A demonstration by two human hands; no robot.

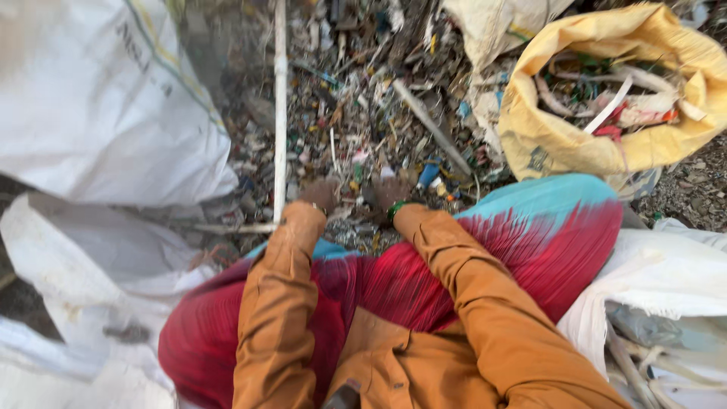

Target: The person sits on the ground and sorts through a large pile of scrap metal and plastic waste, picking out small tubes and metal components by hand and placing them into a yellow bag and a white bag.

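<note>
Both my arms, in orange-brown sleeves, reach forward over my red and turquoise skirt [530, 227]. My left hand [319, 193] and my right hand [386, 193] are low among a heap of mixed plastic scraps and debris [363, 113] on the ground. Both hands are blurred and dusty; I cannot make out their fingers or whether they hold anything. A green bangle sits on my right wrist [394, 209]. A long white pipe [280, 106] lies just left of my left hand.
A yellow sack [545, 136] with scrap strips inside stands open at the upper right. Large white woven sacks lie at the left [98, 98] and lower left [83, 265]. Another white sack [666, 280] with pale strips sits at the right.
</note>
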